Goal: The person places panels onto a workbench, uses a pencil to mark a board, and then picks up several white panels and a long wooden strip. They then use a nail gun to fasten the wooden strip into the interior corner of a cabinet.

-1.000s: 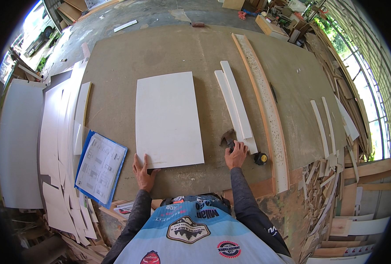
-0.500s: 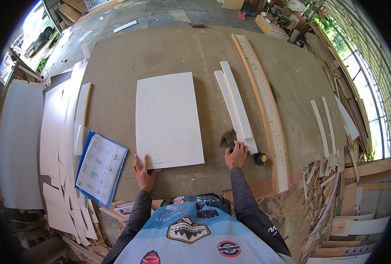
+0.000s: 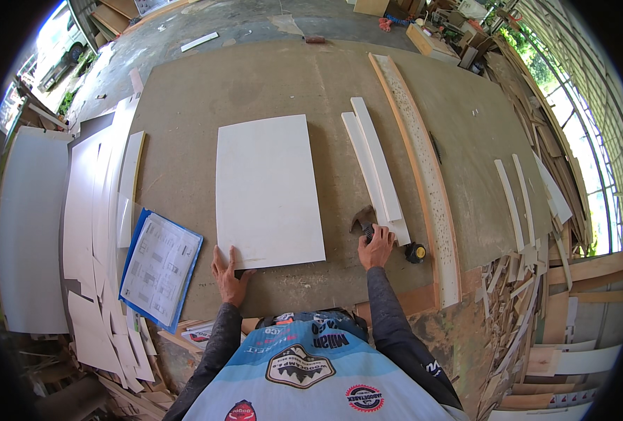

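Observation:
A white rectangular panel (image 3: 269, 193) lies flat on the big brown worktable. At its near left corner rests my left hand (image 3: 231, 282), fingers spread, the thumb along the near edge. My right hand (image 3: 376, 248) is closed around the handle of a claw hammer (image 3: 362, 220), whose dark head rests on the table with most of the handle hidden under the hand. Just right of that hand sits a black and yellow tape measure (image 3: 415, 252). Two narrow white strips (image 3: 379, 165) lie together beyond the hammer, partly overlapping.
A long speckled board with a wooden edge (image 3: 421, 154) runs along the right of the strips. A blue clipboard with printed drawings (image 3: 160, 270) lies left of the panel. White sheets (image 3: 90, 210) stand at the left, and offcuts (image 3: 508, 302) pile up at the lower right.

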A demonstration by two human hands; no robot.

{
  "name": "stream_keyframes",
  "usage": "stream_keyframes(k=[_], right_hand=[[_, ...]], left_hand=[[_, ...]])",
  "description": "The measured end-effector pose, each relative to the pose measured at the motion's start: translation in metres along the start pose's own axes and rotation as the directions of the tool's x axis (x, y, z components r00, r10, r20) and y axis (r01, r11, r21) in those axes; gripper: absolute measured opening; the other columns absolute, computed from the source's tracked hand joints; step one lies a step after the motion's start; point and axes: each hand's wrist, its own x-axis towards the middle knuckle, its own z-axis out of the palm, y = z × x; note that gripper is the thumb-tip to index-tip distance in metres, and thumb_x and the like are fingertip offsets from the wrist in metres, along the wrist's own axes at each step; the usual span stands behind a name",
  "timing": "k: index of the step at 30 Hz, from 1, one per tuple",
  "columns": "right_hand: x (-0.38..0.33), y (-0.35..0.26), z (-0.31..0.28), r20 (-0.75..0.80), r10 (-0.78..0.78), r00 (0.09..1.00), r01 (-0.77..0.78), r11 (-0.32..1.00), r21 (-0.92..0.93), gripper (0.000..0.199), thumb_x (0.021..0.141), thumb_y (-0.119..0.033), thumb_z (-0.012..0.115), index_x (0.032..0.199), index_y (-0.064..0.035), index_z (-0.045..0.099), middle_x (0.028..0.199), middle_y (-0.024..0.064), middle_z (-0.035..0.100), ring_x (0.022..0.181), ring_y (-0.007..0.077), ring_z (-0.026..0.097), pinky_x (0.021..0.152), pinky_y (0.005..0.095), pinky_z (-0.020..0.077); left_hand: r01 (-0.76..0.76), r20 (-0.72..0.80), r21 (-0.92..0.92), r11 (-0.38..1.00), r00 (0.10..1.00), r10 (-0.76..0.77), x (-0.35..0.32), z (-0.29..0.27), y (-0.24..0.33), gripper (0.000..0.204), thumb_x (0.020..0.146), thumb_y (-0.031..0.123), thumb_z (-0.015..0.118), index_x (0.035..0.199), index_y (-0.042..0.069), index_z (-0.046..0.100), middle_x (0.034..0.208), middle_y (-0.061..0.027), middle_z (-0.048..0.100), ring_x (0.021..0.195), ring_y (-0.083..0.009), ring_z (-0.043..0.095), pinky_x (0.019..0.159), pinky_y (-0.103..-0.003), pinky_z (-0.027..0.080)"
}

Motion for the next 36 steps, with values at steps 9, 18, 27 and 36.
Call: stream_keyframes(k=[9, 18, 27, 36], right_hand=[[-0.001, -0.002, -0.008, -0.018, -0.037, 0.999, 0.038, 0.996, 0.080, 0.051, 0.072, -0.013, 0.067, 0.121, -0.0042, 0.055, 0.113, 0.0146, 0.051, 0.105, 0.0346, 0.049, 0.091, 0.0476, 0.0437], [-0.016, -0.019, -0.032, -0.024, -0.236, 0.971, 0.237, 0.963, 0.125, 0.057, 0.070, -0.019, 0.068, 0.124, -0.0069, 0.054, 0.120, 0.0126, 0.053, 0.112, 0.0334, 0.049, 0.097, 0.0469, 0.0384], [-0.039, -0.058, -0.024, 0.429, -0.393, 0.814, 0.063, 0.792, 0.607, 0.071, 0.079, -0.044, 0.076, 0.131, -0.0015, 0.051, 0.114, 0.0143, 0.058, 0.099, 0.0296, 0.060, 0.088, 0.0428, 0.0488], [-0.044, -0.068, -0.015, 0.273, -0.461, 0.845, 0.252, 0.792, 0.556, 0.070, 0.081, -0.042, 0.076, 0.132, -0.0003, 0.051, 0.107, 0.0144, 0.057, 0.093, 0.0317, 0.061, 0.079, 0.0406, 0.0521]], left_hand=[[0.007, 0.006, -0.003, 1.000, 1.000, -0.007, 0.000, -0.002, 0.002, 0.091, 0.070, 0.033, 0.084, 0.150, 0.020, 0.042, 0.159, -0.0230, 0.021, 0.139, -0.0427, 0.028, 0.115, -0.051, 0.025], [0.017, 0.009, 0.008, 1.000, 1.000, -0.017, 0.000, 0.000, 0.000, 0.093, 0.068, 0.030, 0.086, 0.150, 0.021, 0.042, 0.158, -0.0227, 0.021, 0.139, -0.0424, 0.028, 0.115, -0.050, 0.026], [0.020, 0.003, 0.001, 1.000, 1.000, -0.020, 0.000, 0.000, -0.001, 0.092, 0.068, 0.031, 0.086, 0.149, 0.020, 0.043, 0.158, -0.0234, 0.022, 0.139, -0.0421, 0.028, 0.115, -0.050, 0.026], [0.020, 0.008, -0.005, 1.000, 1.000, -0.020, 0.000, -0.002, 0.001, 0.091, 0.069, 0.031, 0.085, 0.150, 0.020, 0.043, 0.158, -0.0237, 0.022, 0.139, -0.0422, 0.028, 0.115, -0.049, 0.026]])
